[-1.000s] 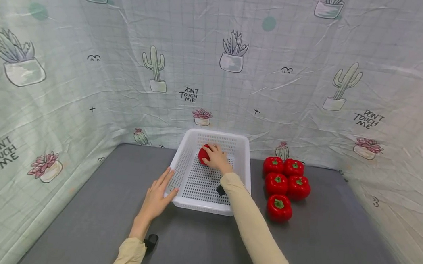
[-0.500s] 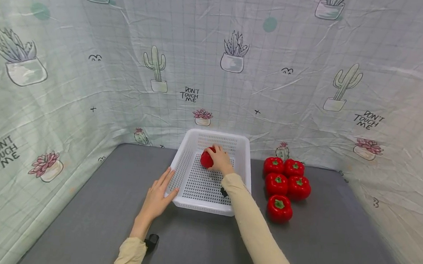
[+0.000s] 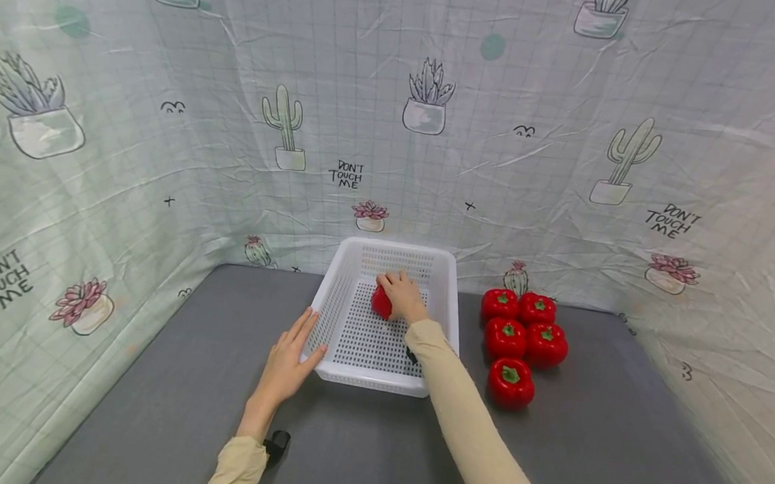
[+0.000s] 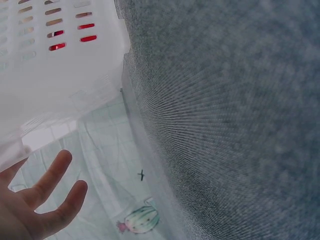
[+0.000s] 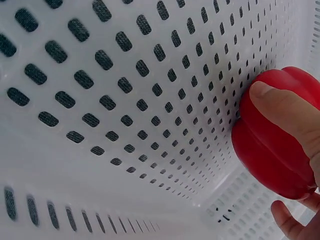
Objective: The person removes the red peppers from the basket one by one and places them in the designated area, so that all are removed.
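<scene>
A white perforated plastic basket (image 3: pixel 331 320) stands on the grey table. Inside it, my right hand (image 3: pixel 405 299) grips a red bell pepper (image 3: pixel 381 303). In the right wrist view the thumb (image 5: pixel 285 107) lies along the near side of the pepper (image 5: pixel 272 145), close over the slotted basket floor, with other fingers partly hidden behind it. My left hand (image 3: pixel 287 362) rests at the basket's left front corner, its fingers extended along the rim. The left wrist view shows that hand (image 4: pixel 35 200) beside the white basket wall (image 4: pixel 65 75), with red showing through some slots.
Several red bell peppers (image 3: pixel 505 338) with green stems stand grouped on the table to the right of the basket. Grey table surface (image 3: pixel 361 448) extends in front. A cactus-printed curtain (image 3: pixel 368 122) surrounds the back and sides.
My right hand has shifted the pepper slightly right and toward me inside the basket, its fingers now further round it. The left hand and the basket stay in place.
</scene>
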{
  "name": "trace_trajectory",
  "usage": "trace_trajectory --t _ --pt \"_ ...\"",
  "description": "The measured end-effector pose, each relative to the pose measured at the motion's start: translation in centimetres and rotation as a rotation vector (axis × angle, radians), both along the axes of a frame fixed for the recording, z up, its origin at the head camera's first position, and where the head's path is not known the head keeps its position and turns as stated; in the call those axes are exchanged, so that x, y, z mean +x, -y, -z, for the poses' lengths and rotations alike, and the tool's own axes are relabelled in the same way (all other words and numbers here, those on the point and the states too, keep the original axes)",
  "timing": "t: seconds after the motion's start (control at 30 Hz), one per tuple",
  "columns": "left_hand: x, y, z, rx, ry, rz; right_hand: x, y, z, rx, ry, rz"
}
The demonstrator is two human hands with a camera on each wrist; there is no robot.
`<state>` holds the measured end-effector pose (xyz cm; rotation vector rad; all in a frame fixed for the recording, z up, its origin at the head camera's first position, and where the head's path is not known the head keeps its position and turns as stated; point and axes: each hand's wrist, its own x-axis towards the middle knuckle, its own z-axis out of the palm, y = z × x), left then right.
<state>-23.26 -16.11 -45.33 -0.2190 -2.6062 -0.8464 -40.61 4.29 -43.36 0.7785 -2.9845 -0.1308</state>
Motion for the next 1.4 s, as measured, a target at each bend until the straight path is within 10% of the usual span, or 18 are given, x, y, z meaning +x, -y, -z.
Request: trace_trajectory --t 1.4 --pt "-0.1 0.0 0.3 0.021 -0.029 0.014 0.8 -0.7 -1.3 -0.006 -0.028 -0.046"
